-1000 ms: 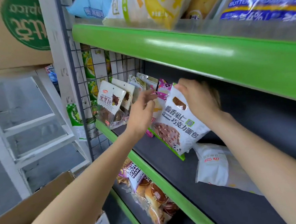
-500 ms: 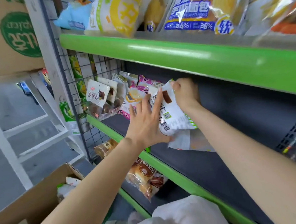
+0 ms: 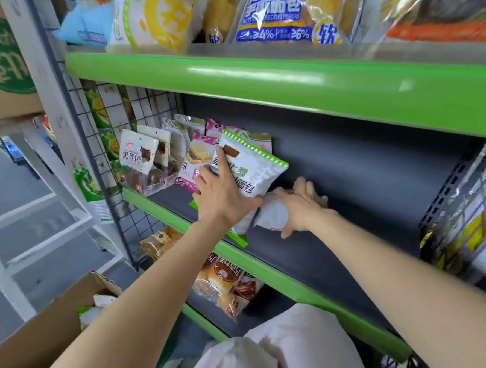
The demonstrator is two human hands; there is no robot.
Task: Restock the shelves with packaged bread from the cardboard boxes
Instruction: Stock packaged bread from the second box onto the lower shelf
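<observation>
A white bread bag with a green striped edge stands tilted on the middle shelf. My left hand presses flat against its front, fingers straight. Just to its right, my right hand grips a second white bread bag lying on the shelf. Further left on the same shelf stand pink bags and dark-bread bags. An open cardboard box with white bags inside sits at the lower left.
The right part of the middle shelf is bare dark board. A green-fronted upper shelf carries bread bags overhead. A wire grid panel closes the shelf's left end. More bread lies on the lower shelf. A white ladder frame stands at left.
My right hand let go of the striped bag's top and dropped to the white bag lying on the shelf. My left hand shifted right and now holds the striped bag upright.
</observation>
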